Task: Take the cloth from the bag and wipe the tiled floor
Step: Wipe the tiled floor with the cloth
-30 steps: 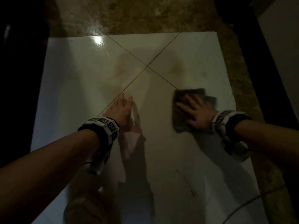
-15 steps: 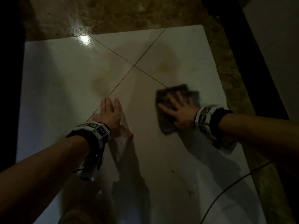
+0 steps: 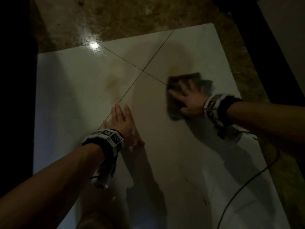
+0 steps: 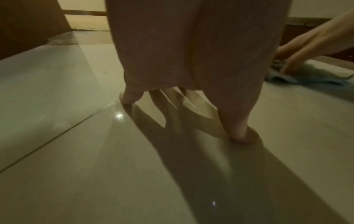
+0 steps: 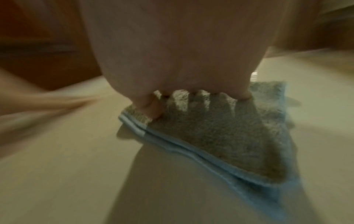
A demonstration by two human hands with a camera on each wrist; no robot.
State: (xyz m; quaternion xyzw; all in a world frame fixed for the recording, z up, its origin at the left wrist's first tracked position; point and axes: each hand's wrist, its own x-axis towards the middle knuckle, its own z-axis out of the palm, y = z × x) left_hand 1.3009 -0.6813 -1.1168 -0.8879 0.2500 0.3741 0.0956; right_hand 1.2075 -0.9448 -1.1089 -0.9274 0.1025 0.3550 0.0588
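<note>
A folded grey-blue cloth (image 3: 175, 111) (image 5: 220, 136) (image 4: 306, 75) lies flat on the glossy white tiled floor (image 3: 74, 96) (image 4: 76, 166) (image 5: 57, 166). My right hand (image 3: 189, 98) presses down on it with spread, straight fingers (image 5: 151, 109), just right of where the grout lines cross. My left hand (image 3: 123, 123) rests flat on the tile, fingers straight, beside the diagonal grout line; its fingertips (image 4: 241, 136) touch the floor. A brownish smear (image 3: 113, 81) marks the tile to the left of the grout crossing. No bag is in view.
A brown speckled stone border (image 3: 132, 15) frames the white tiles at the top and right. A dark upright edge (image 3: 264, 55) runs along the right side. A thin black cable (image 3: 244, 182) curves over the lower right tile. A lamp glare (image 3: 94, 45) shines at the tile's far edge.
My right hand has slid the cloth a little up and right across the tile, and it looks motion-blurred now. My left hand stays planted in the same spot.
</note>
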